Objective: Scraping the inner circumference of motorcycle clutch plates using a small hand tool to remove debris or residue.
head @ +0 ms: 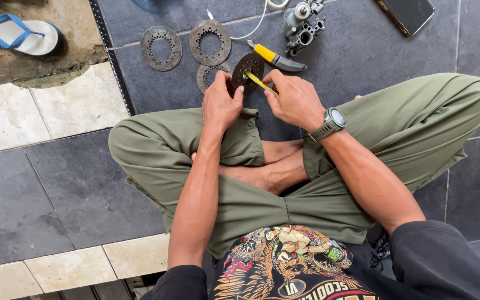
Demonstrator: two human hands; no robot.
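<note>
My left hand pinches the edge of a dark metal disc, held upright just above my crossed legs; my right hand is closed round a thin yellow tool whose tip sits in the disc's centre hole. Beyond the disc lie three more toothed rings (flat on the tiles); just right of it rest a yellow-handled knife and a grey metal casting.

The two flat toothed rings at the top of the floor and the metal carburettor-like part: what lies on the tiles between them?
In the head view, a white cable and a yellow-handled tool lie between the rings and the metal part.
</note>
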